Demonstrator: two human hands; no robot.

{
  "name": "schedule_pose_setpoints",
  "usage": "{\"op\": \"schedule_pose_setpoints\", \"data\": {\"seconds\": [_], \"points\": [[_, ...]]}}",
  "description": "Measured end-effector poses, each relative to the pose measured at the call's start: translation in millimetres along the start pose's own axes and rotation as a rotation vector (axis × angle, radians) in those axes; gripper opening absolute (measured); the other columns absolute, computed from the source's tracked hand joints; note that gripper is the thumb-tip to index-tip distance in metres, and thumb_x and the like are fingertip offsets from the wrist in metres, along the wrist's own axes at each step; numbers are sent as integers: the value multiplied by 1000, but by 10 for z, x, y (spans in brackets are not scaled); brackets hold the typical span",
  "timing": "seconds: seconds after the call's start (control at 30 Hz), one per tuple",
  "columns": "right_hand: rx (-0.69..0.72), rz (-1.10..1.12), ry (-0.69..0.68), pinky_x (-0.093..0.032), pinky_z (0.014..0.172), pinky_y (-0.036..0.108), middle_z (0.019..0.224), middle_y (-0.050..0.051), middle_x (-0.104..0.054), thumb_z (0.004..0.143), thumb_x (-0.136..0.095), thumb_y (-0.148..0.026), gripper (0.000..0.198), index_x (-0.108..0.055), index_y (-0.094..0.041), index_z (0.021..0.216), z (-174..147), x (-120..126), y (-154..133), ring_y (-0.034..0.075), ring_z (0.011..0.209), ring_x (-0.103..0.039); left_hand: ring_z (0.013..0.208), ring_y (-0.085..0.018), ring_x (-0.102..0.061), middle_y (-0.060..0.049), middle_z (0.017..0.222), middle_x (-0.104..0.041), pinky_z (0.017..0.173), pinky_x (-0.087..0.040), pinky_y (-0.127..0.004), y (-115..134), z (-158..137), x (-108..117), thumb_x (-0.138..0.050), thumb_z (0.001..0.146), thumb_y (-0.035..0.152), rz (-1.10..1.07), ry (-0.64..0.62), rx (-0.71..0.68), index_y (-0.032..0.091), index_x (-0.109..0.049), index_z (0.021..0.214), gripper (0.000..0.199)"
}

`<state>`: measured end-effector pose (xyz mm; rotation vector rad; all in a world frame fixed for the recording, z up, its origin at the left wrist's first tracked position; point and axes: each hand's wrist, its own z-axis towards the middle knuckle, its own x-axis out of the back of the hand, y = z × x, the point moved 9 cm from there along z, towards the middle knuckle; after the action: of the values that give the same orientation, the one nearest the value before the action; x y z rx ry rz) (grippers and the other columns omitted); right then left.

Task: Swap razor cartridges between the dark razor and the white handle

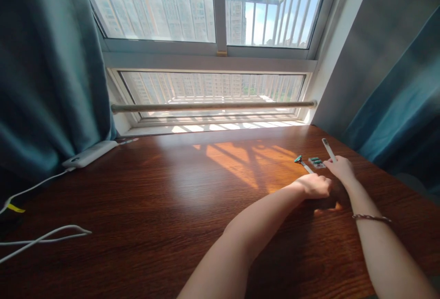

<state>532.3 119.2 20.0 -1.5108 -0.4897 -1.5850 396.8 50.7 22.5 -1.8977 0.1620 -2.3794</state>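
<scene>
My left hand [314,186] is closed around the white handle of a razor [304,165]. The razor's green and dark head points away from me, toward the window. My right hand [339,169], with a bracelet on the wrist, grips a slim white stick [329,149] that stands up at a slant; its upper end looks greyish, and its kind is not clear. Between the two, just beyond my fingers, a small clear case [316,162] with green and dark razor cartridges lies on the table. Whether my right fingers touch the case cannot be made out.
The brown wooden table [154,207] reaches to the window sill, with sunlight patches on it. A white power strip [91,154] lies at the left by the curtain [48,61]. White cable [58,231] loops near the left edge. A rail [213,106] crosses the window.
</scene>
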Motion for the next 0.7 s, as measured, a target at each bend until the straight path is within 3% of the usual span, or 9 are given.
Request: {"op": "schedule_pose_setpoints", "data": {"seconds": [0.1, 0.2, 0.3, 0.47, 0.57, 0.7], "points": [[-6, -13, 23, -43, 61, 33, 82, 17, -65, 64, -53, -54, 51, -63, -12, 91, -37, -93, -67, 29, 79, -61, 71, -17, -60, -11, 81, -59, 57, -43, -27, 9, -186, 149, -37, 85, 18, 22, 45, -15, 6, -55, 84, 21], [-5, -29, 35, -43, 63, 36, 92, 20, -62, 58, -55, -63, 71, -57, -10, 104, -94, -171, -138, 33, 84, -60, 66, -13, -58, -5, 77, -58, 54, -41, -23, -38, -555, 349, -40, 85, 20, 50, 80, 7, 10, -53, 84, 16], [1, -37, 51, -43, 67, 39, 100, 23, -59, 61, -54, -61, 74, -51, -8, 113, -136, -170, -195, 35, 90, -58, 59, -12, -53, -3, 74, -56, 49, -38, -23, -150, -1111, 584, -36, 88, 28, 112, 104, 67, 13, -51, 85, 21], [23, -15, 67, -42, 69, 38, 102, 24, -57, 69, -52, -52, 63, -49, -6, 112, -275, -36, -419, 34, 92, -57, 61, -13, -50, -6, 78, -55, 51, -38, -25, -344, -2202, 940, -29, 89, 17, 257, 121, 167, 12, -51, 90, 22], [70, 21, 60, -42, 68, 36, 107, 21, -57, 74, -45, -56, 62, -45, -9, 114, -508, -2, -819, 32, 92, -57, 60, -12, -50, -6, 82, -56, 52, -40, -26, -376, -2740, 1035, -30, 87, 13, 326, 109, 188, 11, -51, 94, 22], [230, 68, -6, -42, 69, 30, 105, 10, -59, 78, -37, -59, 56, -39, -19, 117, -1029, -140, -1714, 23, 90, -59, 63, -11, -52, -9, 90, -58, 56, -43, -25, -342, -3167, 1014, -33, 86, 11, 383, 108, 185, 9, -49, 104, 25]]}}
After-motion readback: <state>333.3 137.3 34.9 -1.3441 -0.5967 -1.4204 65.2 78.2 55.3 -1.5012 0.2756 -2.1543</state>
